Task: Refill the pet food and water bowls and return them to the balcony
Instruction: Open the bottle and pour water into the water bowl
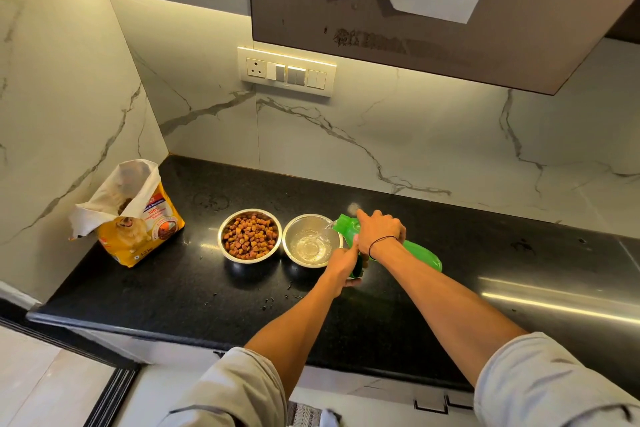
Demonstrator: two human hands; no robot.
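Observation:
Two steel bowls stand side by side on the black counter [180, 291]. The left bowl [249, 235] is full of brown kibble. The right bowl [311, 239] holds a little water, and a thin stream falls into it from a green bottle [420, 253]. My right hand [379, 230] grips the bottle, tilted with its mouth over the bowl's right rim. My left hand [344, 267] holds a small dark green object, probably the cap, just below the bottle.
An open yellow pet food bag [138, 222] stands at the counter's left end by the marble wall. Small crumbs lie on the counter near the front. A switch panel [286, 70] is on the backsplash, and a cabinet with a taped note hangs overhead.

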